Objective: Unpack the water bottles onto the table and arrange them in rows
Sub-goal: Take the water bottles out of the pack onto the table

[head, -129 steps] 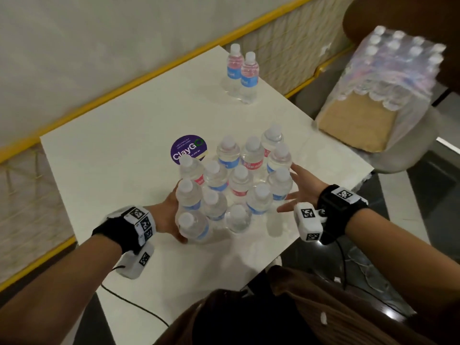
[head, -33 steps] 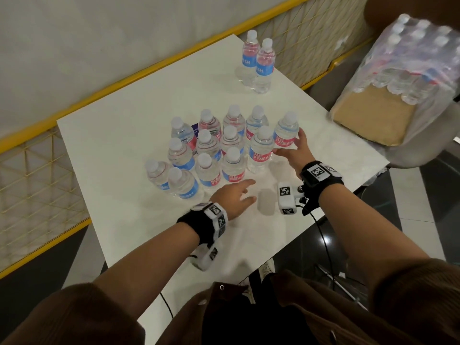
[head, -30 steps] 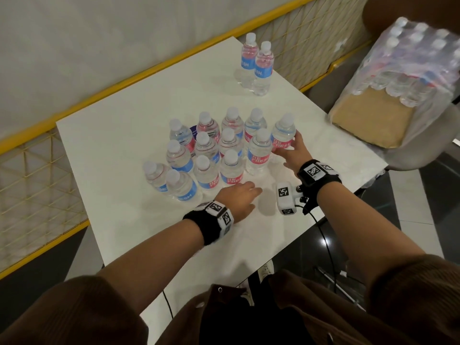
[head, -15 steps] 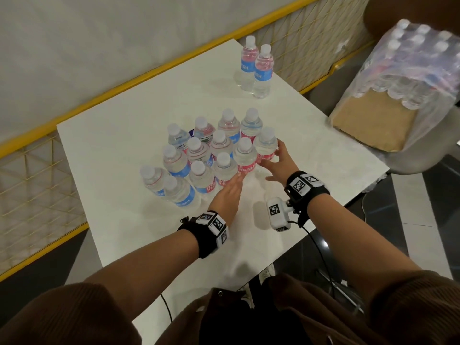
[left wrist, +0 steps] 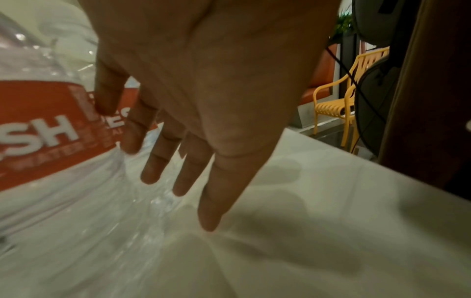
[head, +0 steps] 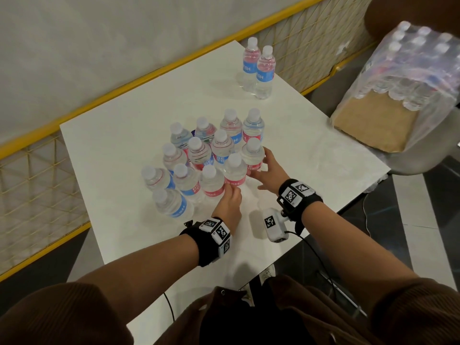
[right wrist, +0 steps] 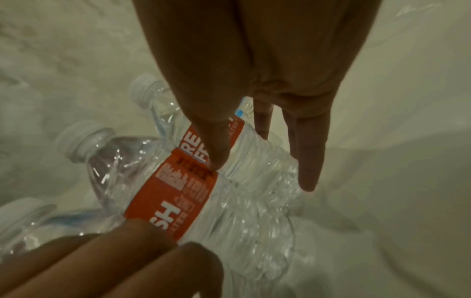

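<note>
Several small clear water bottles with white caps and red or blue labels stand packed in rough rows [head: 214, 155] mid-table. My left hand [head: 231, 195] reaches in from the front, its straight fingers [left wrist: 153, 165] against a front-row red-labelled bottle [head: 235, 174] [left wrist: 38, 131]. My right hand [head: 261, 168] presses from the right on the end bottle [head: 252, 155]. In the right wrist view its thumb lies on a red label [right wrist: 178, 191] and its other fingers [right wrist: 308, 161] hang straight beside the bottle. Neither hand wraps a bottle.
Two more bottles [head: 258, 68] stand at the far corner of the white table [head: 112, 145]. A shrink-wrapped pack of bottles [head: 410, 78] on brown cardboard lies on a chair to the right. A yellow mesh railing [head: 37, 185] runs along the left and far sides.
Both hands have moved in on the cluster. The right hand has slid the right-end bottles leftwards, closing the gaps. The left hand has come off the tabletop onto the front row.
</note>
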`<state>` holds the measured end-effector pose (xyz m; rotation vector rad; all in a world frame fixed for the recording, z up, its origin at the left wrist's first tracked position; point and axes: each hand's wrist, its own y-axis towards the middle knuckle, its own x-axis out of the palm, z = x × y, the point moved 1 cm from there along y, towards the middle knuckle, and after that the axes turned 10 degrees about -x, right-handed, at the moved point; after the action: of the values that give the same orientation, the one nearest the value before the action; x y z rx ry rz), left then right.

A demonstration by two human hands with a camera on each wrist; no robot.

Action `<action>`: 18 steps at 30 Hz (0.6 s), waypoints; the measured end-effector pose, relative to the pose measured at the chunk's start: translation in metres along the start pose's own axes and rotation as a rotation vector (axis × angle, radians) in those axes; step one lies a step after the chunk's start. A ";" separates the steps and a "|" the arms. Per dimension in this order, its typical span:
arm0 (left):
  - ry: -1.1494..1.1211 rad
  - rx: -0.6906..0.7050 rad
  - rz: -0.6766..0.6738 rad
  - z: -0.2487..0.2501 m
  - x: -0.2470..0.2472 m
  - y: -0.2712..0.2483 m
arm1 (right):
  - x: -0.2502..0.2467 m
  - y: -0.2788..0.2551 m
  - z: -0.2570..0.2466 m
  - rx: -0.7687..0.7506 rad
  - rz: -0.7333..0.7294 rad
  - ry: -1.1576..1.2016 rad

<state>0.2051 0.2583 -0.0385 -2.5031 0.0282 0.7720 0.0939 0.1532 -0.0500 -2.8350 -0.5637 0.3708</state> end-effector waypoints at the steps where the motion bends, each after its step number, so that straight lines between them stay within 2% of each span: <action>1: -0.122 0.013 0.000 0.003 -0.001 0.001 | 0.003 -0.001 0.000 -0.004 -0.006 -0.015; 3: -0.354 0.048 0.036 0.004 -0.007 0.002 | 0.007 -0.002 0.001 -0.017 -0.028 -0.049; 5: -0.343 0.058 0.209 0.003 -0.010 0.008 | 0.007 0.001 0.000 -0.034 -0.075 -0.099; 7: -0.248 0.058 0.241 0.000 -0.013 0.017 | -0.001 0.010 -0.004 -0.047 -0.073 -0.129; 8: -0.196 0.072 0.242 -0.003 -0.016 0.021 | -0.008 0.018 -0.007 -0.052 -0.023 -0.128; 11: 0.004 0.033 0.124 -0.005 -0.024 0.031 | -0.033 0.041 -0.022 -0.032 0.129 -0.094; 14: 0.175 0.010 0.022 -0.002 -0.027 0.033 | -0.041 0.053 -0.037 0.034 0.039 0.008; 16: 0.201 -0.031 -0.017 0.001 -0.025 0.032 | -0.035 0.054 -0.043 0.031 -0.047 0.026; 18: 0.189 -0.066 -0.032 0.002 -0.023 0.032 | -0.026 0.051 -0.043 0.006 -0.064 0.028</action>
<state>0.1794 0.2291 -0.0430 -2.6249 0.0288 0.5292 0.1009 0.0891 -0.0180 -2.8043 -0.6453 0.3207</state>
